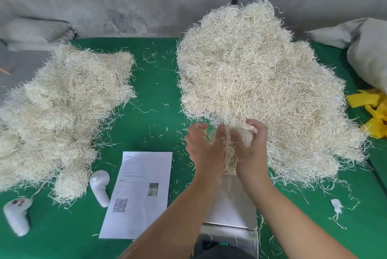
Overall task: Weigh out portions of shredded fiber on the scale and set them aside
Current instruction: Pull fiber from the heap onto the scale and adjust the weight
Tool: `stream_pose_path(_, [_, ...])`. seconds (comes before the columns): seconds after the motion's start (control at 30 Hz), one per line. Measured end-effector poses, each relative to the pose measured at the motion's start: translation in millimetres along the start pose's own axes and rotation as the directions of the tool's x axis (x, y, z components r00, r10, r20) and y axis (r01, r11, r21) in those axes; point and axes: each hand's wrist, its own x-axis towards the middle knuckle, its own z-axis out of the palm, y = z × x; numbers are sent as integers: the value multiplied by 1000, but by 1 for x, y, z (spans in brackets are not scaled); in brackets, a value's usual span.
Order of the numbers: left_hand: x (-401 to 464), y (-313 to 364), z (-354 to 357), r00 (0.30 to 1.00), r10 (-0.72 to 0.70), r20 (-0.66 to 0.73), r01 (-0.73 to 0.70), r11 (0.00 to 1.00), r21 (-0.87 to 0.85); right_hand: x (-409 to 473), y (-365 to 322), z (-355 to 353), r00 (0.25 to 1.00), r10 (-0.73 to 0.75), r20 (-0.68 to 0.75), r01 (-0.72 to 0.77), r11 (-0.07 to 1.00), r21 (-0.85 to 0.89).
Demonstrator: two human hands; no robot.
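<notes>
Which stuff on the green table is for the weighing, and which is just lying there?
For the job: big fiber pile, handful in both hands, scale, weighed pile.
Lying about: paper sheet, two white controllers, yellow netting.

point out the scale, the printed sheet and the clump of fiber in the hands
scale point(234, 202), head view, bare steel pan
printed sheet point(142, 175), head view, middle of page
clump of fiber point(229, 149), head view, strands hanging between the hands
</notes>
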Motion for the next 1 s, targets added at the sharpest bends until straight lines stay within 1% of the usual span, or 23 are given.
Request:
stream_pose_path(0.03, [-6,3,3,997,37,67,-34,998,-45,3,-2,-2,999,-7,52,9,999,-31])
stream_pose_path(0.07, [-10,-1,7,992,8,126,7,993,-118,5,-1,-2,994,0,109,9,997,-82])
stream_pose_path(0.1, [-12,-3,8,989,-27,148,48,989,-137,5,2,-1,992,23,125,-6,991,-134])
stream_pose_path(0.13, [-12,-5,8,984,-68,166,86,991,-102,6,4,0,994,45,102,-27,984,-176])
stream_pose_path(0.17, [-8,-6,6,976,-127,179,145,985,-91,8,3,2,995,80,58,-69,983,-172])
stream_pose_path(0.23, [1,-5,1,958,-248,142,270,950,-156,13,-3,1,980,197,-5,-196,978,-63])
stream_pose_path(0.3, [8,-6,1,965,-257,61,263,923,-281,16,-5,0,966,257,27,-258,965,38])
stream_pose_path(0.33, [7,-5,4,969,-238,66,247,925,-287,13,-4,1,965,257,51,-261,961,94])
stream_pose_path(0.4, [-4,-9,15,961,-240,136,267,933,-242,3,3,5,990,141,30,-144,981,133])
stream_pose_path(0.47, [-16,-12,21,955,-251,157,284,928,-243,-3,7,7,999,-1,-43,3,999,52])
stream_pose_path(0.5, [-16,-13,20,951,-270,152,302,920,-249,0,8,8,999,-18,-51,18,1000,9])
stream_pose_path(0.6, [-5,-10,6,915,-338,219,392,873,-291,15,-2,11,997,67,-31,-70,992,-108])
stream_pose_path(0.63, [-2,-5,1,899,-356,254,422,858,-293,19,-6,11,997,65,-36,-70,986,-154])
stream_pose_path(0.67, [2,-1,-3,875,-362,322,458,835,-304,21,-8,10,999,11,-35,-18,978,-206])
stream_pose_path(0.7, [1,6,-8,856,-339,390,474,816,-331,19,-9,10,994,-108,-26,97,958,-269])
stream_pose_path(0.73, [-1,9,-10,854,-301,424,456,824,-336,15,-9,10,971,-238,10,228,917,-328])
stream_pose_path(0.77, [-2,5,-12,835,-301,461,476,815,-330,11,-7,10,934,-349,82,354,865,-356])
stream_pose_path(0.83, [-3,1,-13,785,-405,469,553,799,-235,4,-1,13,843,-501,196,537,769,-347])
stream_pose_path(0.87, [-5,-1,-11,795,-407,450,542,809,-226,3,1,15,812,-546,208,582,725,-368])
stream_pose_path(0.9, [-7,0,-10,811,-378,448,506,837,-209,3,0,16,795,-574,196,599,689,-408])
stream_pose_path(0.93, [-9,0,-9,842,-344,416,475,838,-268,5,-3,16,799,-572,184,588,680,-438])
stream_pose_path(0.97, [-12,3,-7,863,-319,391,459,819,-344,8,-6,16,836,-527,151,534,721,-441])
stream_pose_path(1.0, [-16,6,-5,899,-276,339,400,833,-383,11,-10,16,899,-429,90,426,806,-412])
